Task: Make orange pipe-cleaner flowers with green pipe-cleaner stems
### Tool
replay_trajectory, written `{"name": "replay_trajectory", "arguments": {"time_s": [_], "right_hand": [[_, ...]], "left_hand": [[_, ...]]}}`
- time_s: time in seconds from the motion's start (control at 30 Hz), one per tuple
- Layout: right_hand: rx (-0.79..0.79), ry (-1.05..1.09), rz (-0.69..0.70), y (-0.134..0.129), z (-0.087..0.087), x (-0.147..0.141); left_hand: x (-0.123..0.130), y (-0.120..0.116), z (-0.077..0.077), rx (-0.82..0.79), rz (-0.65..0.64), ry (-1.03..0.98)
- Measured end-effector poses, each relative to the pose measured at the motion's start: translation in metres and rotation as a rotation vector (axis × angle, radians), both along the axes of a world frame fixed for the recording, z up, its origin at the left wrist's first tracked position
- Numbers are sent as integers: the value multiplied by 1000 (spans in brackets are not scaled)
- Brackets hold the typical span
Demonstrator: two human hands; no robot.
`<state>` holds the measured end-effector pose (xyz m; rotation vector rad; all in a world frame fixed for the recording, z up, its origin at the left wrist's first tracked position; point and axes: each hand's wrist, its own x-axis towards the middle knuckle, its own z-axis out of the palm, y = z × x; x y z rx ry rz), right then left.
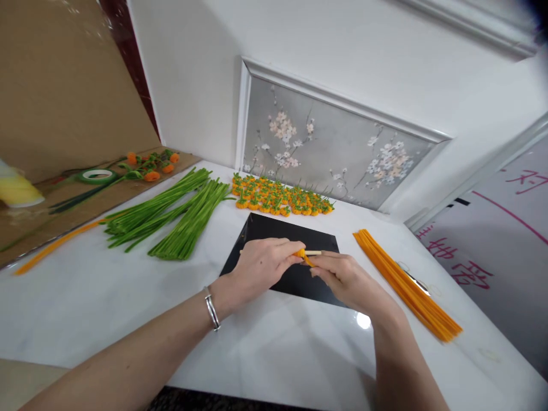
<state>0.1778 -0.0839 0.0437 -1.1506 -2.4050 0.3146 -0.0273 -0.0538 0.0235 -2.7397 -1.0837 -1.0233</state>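
Observation:
Over a black board [295,225], my left hand [265,260] is closed round a thin pale wooden stick [314,252] with an orange pipe cleaner [301,253] coiled on it. My right hand [342,277] pinches the loose end of that pipe cleaner close to the stick's right end. The fingers hide part of the coil and most of the stick. Behind the board stand several small orange pumpkin shapes with green tops [278,197]. To the right lies a bundle of orange pipe cleaners [402,282].
Two bundles of green pipe cleaners [188,222] lie left of the board. A single orange pipe cleaner [60,245] stretches toward the left edge. Green tape [97,176] and orange flowers [152,176] rest on cardboard. Scissors [415,279] lie beside the orange bundle.

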Motion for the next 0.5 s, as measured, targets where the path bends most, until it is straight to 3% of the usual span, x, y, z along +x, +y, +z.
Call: {"name": "replay_trajectory", "arguments": {"time_s": [0.23,0.5], "right_hand": [[215,71,-43,-5,-2,-6],[346,191,-105,-1,-3,-8]], "left_hand": [[0,2,-1,44,105,63],[1,-2,1,25,32,112]]}}
